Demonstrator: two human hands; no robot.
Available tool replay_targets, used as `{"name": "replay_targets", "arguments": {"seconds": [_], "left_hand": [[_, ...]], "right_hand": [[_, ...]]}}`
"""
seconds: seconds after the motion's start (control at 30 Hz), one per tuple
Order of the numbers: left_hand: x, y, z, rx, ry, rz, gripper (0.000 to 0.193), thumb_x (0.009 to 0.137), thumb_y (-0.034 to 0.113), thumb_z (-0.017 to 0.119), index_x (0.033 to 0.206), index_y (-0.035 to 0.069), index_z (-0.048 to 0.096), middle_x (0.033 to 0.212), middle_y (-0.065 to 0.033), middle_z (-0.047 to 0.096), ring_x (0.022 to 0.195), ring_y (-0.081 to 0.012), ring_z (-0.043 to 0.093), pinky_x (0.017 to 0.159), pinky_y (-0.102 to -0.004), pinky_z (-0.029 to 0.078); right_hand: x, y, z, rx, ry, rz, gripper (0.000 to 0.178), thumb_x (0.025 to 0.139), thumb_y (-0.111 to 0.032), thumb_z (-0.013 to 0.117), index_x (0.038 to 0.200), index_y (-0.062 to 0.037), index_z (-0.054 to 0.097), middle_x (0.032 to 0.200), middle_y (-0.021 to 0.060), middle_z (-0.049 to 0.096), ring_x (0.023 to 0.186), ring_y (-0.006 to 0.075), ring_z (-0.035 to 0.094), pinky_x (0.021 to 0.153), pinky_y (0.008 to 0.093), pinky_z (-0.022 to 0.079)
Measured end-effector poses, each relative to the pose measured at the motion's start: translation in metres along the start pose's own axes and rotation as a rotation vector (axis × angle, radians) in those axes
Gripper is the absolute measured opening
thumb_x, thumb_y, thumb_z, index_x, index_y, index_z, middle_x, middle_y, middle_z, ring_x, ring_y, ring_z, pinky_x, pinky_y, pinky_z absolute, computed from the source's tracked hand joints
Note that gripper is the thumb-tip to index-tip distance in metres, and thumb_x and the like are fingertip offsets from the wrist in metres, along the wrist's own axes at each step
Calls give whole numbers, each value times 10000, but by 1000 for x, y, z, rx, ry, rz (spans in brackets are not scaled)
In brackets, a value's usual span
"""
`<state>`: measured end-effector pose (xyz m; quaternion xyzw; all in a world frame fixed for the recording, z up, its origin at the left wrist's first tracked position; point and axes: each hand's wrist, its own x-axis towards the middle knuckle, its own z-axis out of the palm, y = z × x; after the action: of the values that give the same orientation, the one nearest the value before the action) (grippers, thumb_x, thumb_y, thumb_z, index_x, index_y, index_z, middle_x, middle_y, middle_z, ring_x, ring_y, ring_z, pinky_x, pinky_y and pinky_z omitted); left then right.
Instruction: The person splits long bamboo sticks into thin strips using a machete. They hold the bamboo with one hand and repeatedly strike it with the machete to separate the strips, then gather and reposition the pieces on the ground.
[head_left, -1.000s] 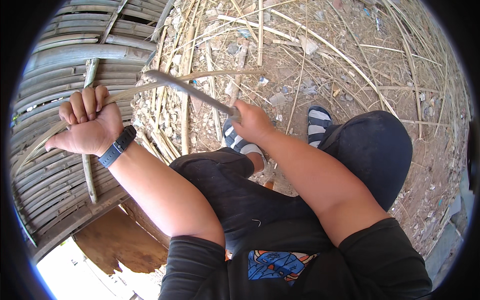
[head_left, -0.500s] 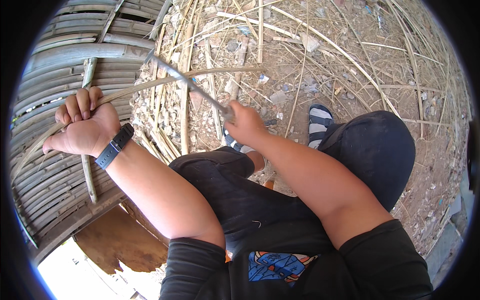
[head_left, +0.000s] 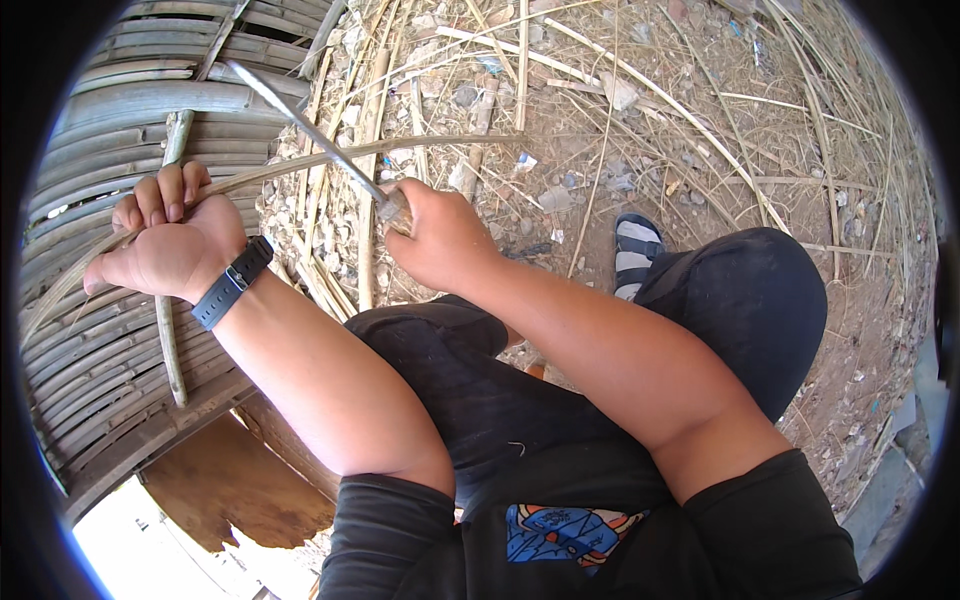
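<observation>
A long, thin bamboo strip (head_left: 300, 163) runs from the left rim past my left hand (head_left: 180, 235) and out over the ground to the right. The fingers of that hand curl over the strip, palm turned up, and a dark watch strap sits on the wrist. My right hand (head_left: 440, 230) is wrapped round the handle of a knife (head_left: 310, 130). Its narrow blade points up and to the left, crossing the bamboo strip. Whether blade and strip touch, I cannot tell.
To the left is a slatted bamboo platform (head_left: 100, 150) with a wooden edge beam (head_left: 150, 440). Split bamboo pieces (head_left: 372, 160), straw and stones litter the dirt ground (head_left: 700, 170). My sandalled foot (head_left: 635, 255) rests there. Below the platform hangs a torn brown sheet (head_left: 240, 480).
My right hand has moved left with the knife, and the blade now reaches over the bamboo platform. My left hand stays almost where it was, holding the strip.
</observation>
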<state>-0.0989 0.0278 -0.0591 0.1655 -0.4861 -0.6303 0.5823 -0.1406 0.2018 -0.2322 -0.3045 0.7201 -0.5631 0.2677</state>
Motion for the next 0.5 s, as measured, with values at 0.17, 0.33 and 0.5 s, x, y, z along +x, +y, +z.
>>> {"name": "replay_targets", "arguments": {"seconds": [0.17, 0.33, 0.5], "left_hand": [[-5, 1, 2, 47, 55, 21, 836, 825, 950, 151, 670, 167, 401, 552, 23, 292, 508, -141, 199, 531, -297, 198], [-5, -2, -7, 46, 67, 31, 827, 840, 935, 139, 669, 166, 391, 546, 21, 278, 520, -145, 173, 531, -298, 177], [-3, -2, 1, 90, 166, 57, 815, 852, 924, 140, 673, 169, 389, 549, 21, 273, 518, -149, 176, 525, -292, 208]], "right_hand": [[13, 88, -2, -132, -9, 113, 356, 811, -152, 698, 1132, -25, 612, 917, 238, 717, 833, 401, 717, 775, 475, 563], [19, 157, -25, -256, 11, 450, 373, 836, -171, 657, 1170, -5, 638, 1029, 260, 712, 1015, 391, 698, 916, 467, 538], [19, 81, -3, -100, -24, 321, 394, 828, -188, 680, 1172, -2, 631, 986, 266, 712, 926, 399, 710, 840, 475, 555]]}}
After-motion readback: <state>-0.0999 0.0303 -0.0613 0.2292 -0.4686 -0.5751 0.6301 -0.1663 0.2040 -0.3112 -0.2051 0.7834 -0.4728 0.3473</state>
